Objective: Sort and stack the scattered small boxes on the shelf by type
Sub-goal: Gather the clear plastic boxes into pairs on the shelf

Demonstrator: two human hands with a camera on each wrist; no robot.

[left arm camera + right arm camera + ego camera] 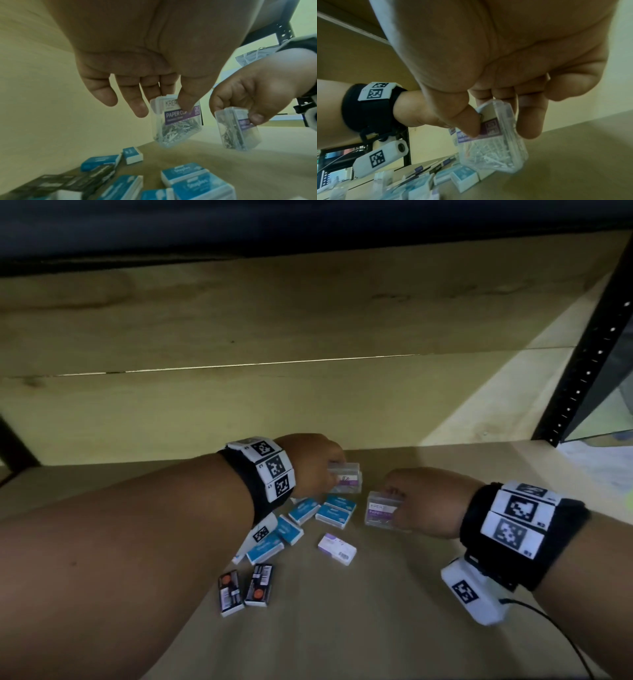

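Note:
My left hand point(330, 474) pinches a clear paper clip box point(346, 478) with a purple label between thumb and fingers point(186, 104), a little above the shelf board. To its right, my right hand point(394, 505) pinches a second clear paper clip box point(380, 511) the same way; the right wrist view shows this box point(496, 147) tilted. Several blue staple boxes point(301, 510) lie scattered below my left hand. A white and purple box point(337, 549) lies alone nearer me. Two black boxes point(259, 585) lie side by side at the front left.
The wooden shelf board point(394, 611) stretches bare to the front and right of the boxes. A wooden back wall point(239, 405) stands behind. A black perforated post point(582, 364) rises at the right. A cable point(555, 625) trails from the right wrist camera.

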